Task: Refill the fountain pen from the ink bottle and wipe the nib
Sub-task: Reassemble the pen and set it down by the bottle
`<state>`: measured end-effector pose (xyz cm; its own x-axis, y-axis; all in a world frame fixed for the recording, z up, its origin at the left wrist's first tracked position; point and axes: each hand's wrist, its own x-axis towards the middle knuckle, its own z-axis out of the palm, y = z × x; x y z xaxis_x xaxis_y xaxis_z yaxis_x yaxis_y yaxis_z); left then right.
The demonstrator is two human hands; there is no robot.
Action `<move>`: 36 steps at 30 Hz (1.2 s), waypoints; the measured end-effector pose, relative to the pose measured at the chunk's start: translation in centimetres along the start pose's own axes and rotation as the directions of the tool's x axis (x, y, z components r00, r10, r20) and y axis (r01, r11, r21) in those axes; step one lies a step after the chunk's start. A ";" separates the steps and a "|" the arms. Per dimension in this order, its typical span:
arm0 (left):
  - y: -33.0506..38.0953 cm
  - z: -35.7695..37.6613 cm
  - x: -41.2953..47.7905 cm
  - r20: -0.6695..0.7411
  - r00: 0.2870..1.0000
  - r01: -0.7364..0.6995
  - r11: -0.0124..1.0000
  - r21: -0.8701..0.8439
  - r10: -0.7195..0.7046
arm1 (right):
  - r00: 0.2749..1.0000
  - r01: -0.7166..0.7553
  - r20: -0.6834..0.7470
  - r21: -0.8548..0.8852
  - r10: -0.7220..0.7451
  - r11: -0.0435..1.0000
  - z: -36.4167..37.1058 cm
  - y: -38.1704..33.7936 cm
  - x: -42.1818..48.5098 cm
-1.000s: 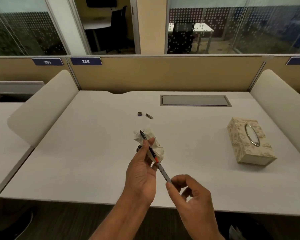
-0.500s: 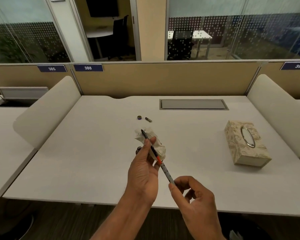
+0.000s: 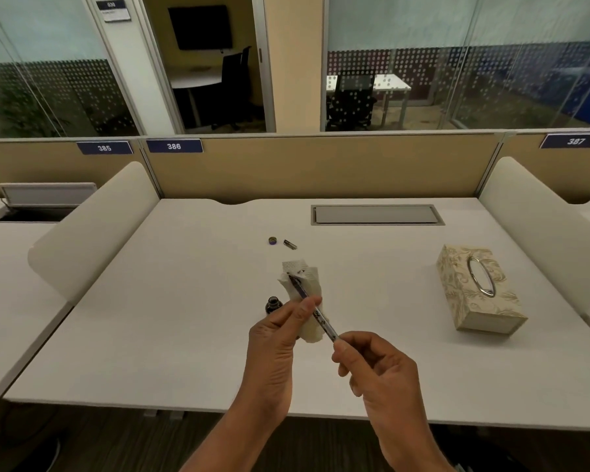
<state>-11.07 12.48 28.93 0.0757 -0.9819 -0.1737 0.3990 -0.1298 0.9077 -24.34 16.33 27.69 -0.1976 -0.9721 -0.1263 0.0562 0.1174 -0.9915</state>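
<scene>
My left hand (image 3: 280,338) grips a crumpled white tissue (image 3: 304,294) above the white desk (image 3: 184,318). A slim dark fountain pen (image 3: 312,310) lies across that tissue, nib end up and away from me, pinned under the left thumb. My right hand (image 3: 378,373) pinches the pen's rear end between thumb and fingertips. A small dark ink bottle (image 3: 273,304) stands open on the desk just left of the left thumb, partly hidden by the hand. Farther back lie its round cap (image 3: 272,240) and a short dark pen part (image 3: 290,244).
A patterned tissue box (image 3: 477,291) sits at the right of the desk. A grey cable hatch (image 3: 377,214) is set into the back. Padded dividers (image 3: 92,229) flank both sides, and a tan partition runs along the rear.
Both hands have stayed near the middle with the pen and tissue. The tissue now wraps farther down the pen barrel, covering the orange band, and the ink bottle shows more at the left.
</scene>
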 end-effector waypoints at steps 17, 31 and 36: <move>3.3 -0.3 -0.9 0.025 0.990 -0.139 0.976 0.169 0.136 | 0.993 -0.057 0.117 0.288 0.024 0.956 1.0 -0.9 -0.3; 2.9 -0.2 -1.8 0.040 0.997 -0.072 0.992 0.100 0.068 | 0.999 -0.028 0.047 0.237 0.018 0.971 1.1 -1.6 -1.1; 3.0 -0.6 -1.7 0.060 0.996 -0.073 0.992 0.103 0.067 | 0.987 -0.145 0.108 0.228 0.123 0.963 1.4 -1.9 -1.0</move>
<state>-9.47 13.84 31.77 0.0473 -0.9949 -0.0894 0.2957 -0.0715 0.9526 -22.91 16.82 29.78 -0.0827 -0.9664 -0.2436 0.3062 0.2080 -0.9290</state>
